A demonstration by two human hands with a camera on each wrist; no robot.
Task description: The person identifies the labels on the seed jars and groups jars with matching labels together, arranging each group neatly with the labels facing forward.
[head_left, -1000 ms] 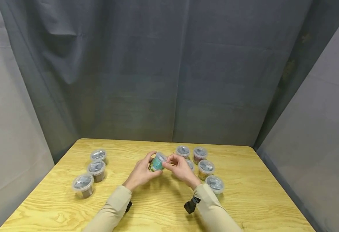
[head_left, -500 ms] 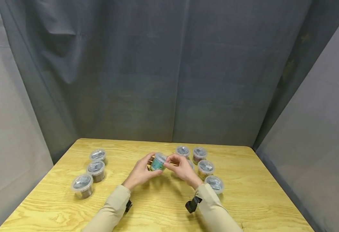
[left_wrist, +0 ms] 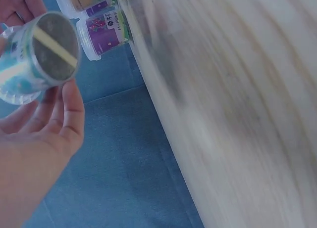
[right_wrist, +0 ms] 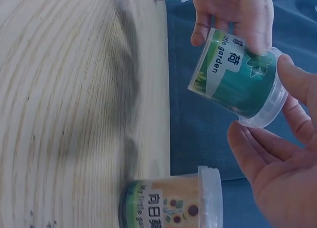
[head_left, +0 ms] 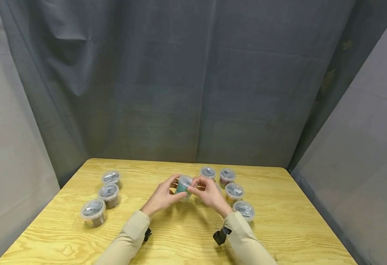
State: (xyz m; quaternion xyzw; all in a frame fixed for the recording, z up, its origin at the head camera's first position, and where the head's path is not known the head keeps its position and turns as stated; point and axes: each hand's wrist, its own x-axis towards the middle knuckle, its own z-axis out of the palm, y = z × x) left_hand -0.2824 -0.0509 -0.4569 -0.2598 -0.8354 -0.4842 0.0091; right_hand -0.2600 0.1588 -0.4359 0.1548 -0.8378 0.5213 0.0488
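Here, both hands held one small green-labelled tub [head_left: 183, 185] just above the middle of the wooden table [head_left: 279, 228]. The left hand [head_left: 161, 198] curled round the tub's body from the left, thumb and fingers gripping it; the left wrist view showed the tub's base [left_wrist: 53, 47] facing the camera. The right hand [head_left: 209, 193] pinched the tub at its clear lid end [right_wrist: 265, 112] from the right, fingers bent round the rim. The tub lay tilted, lid toward the right hand.

Three lidded tubs stood in a row at the left: far [head_left: 111, 177], middle [head_left: 108, 193], near [head_left: 93, 211]. A group of tubs stood just right of the hands, including a purple-labelled one [head_left: 227, 176] and a yellow-labelled one [right_wrist: 171, 203] near the right wrist. Grey cloth [head_left: 167, 81] hung behind the table.
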